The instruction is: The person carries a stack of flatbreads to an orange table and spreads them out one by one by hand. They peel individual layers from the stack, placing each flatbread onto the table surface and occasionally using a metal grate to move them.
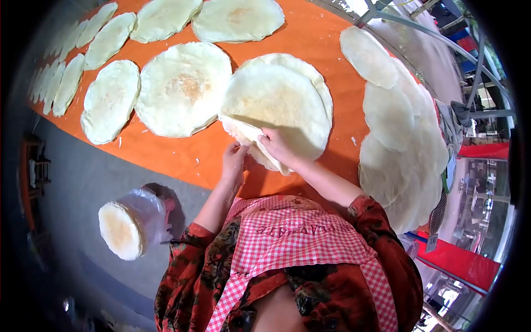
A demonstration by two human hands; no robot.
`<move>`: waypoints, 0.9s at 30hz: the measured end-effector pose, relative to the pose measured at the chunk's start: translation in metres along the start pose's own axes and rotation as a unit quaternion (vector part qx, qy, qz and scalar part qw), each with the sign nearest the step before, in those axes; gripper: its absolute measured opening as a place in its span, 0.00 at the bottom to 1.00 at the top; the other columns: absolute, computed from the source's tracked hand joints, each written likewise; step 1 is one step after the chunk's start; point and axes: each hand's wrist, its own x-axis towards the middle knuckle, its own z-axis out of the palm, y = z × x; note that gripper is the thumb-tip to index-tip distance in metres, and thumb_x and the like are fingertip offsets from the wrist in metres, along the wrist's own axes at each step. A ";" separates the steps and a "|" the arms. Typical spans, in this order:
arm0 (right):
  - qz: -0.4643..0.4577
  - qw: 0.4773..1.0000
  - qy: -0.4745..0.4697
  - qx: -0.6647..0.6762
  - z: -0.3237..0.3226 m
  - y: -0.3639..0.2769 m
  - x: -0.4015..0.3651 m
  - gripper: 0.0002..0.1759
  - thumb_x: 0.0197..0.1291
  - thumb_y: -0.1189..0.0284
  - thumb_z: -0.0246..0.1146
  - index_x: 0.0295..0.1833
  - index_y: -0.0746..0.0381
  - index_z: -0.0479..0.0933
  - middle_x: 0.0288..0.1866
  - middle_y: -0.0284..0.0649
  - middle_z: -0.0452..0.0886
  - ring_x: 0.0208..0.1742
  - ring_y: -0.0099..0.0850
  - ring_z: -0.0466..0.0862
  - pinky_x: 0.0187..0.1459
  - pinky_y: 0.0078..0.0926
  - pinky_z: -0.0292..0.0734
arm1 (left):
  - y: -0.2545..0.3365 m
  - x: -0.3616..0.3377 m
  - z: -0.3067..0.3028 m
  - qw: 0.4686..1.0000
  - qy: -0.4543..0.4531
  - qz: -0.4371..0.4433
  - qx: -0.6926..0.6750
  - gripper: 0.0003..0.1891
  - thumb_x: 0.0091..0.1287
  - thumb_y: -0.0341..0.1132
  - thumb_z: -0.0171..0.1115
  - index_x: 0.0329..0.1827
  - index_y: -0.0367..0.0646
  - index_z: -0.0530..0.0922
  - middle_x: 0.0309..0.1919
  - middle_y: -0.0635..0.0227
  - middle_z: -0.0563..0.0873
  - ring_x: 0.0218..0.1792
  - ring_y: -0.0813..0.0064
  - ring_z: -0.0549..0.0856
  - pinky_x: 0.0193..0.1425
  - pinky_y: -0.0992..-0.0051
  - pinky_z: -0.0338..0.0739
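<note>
I see the left hand (235,159) and right hand (277,147) both pinched on one flatbread (276,99) (topmost of a stack) over the orange cloth (312,41).

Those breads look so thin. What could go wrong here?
The flatbread is pinched at its near edge by the left hand and right hand, so the thin sheet might tear there. It lies on a lower flatbread and may stick to it. That edge is close to the table rim, so it could slide off.
</note>
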 end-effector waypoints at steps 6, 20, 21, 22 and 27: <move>-0.051 0.974 0.118 -0.186 -0.084 0.005 0.058 0.09 0.55 0.76 0.52 0.33 0.67 0.78 0.32 0.55 0.81 0.38 0.51 0.82 0.41 0.44 0.75 | -0.024 0.030 -0.016 1.000 0.015 0.012 0.019 0.06 0.64 0.33 0.59 0.30 0.42 0.75 0.20 0.71 0.77 0.20 0.78 0.78 0.21 0.78 0.73; -0.050 0.824 0.327 -0.460 -0.326 -0.242 -0.009 0.15 0.58 0.67 0.52 0.36 0.65 0.81 0.38 0.54 0.83 0.41 0.48 0.83 0.44 0.42 0.75 | 0.008 0.007 -0.058 0.997 0.011 0.072 0.014 0.05 0.59 0.31 0.59 0.37 0.42 0.77 0.28 0.70 0.81 0.26 0.74 0.81 0.25 0.73 0.78; -0.020 0.884 0.378 -0.276 -0.301 -0.241 -0.007 0.15 0.58 0.68 0.51 0.36 0.65 0.80 0.34 0.52 0.82 0.35 0.44 0.82 0.40 0.40 0.75 | 0.009 0.015 -0.067 0.997 -0.020 0.066 0.027 0.08 0.62 0.33 0.56 0.42 0.42 0.76 0.33 0.67 0.82 0.31 0.71 0.83 0.27 0.72 0.79; -0.004 0.888 0.261 -0.379 -0.271 -0.231 -0.019 0.13 0.59 0.70 0.50 0.35 0.65 0.78 0.33 0.49 0.81 0.37 0.44 0.80 0.42 0.40 0.74 | 0.005 0.019 -0.075 0.998 -0.032 0.056 0.023 0.09 0.62 0.33 0.56 0.44 0.42 0.76 0.36 0.66 0.82 0.34 0.70 0.84 0.28 0.71 0.80; -0.165 0.874 0.145 -0.434 -0.126 -0.156 -0.083 0.08 0.55 0.70 0.51 0.31 0.61 0.74 0.28 0.47 0.77 0.32 0.47 0.78 0.33 0.46 0.71 | 0.003 0.020 -0.081 0.993 -0.112 0.018 0.017 0.19 0.64 0.33 0.53 0.59 0.40 0.71 0.49 0.60 0.80 0.49 0.61 0.82 0.46 0.60 0.80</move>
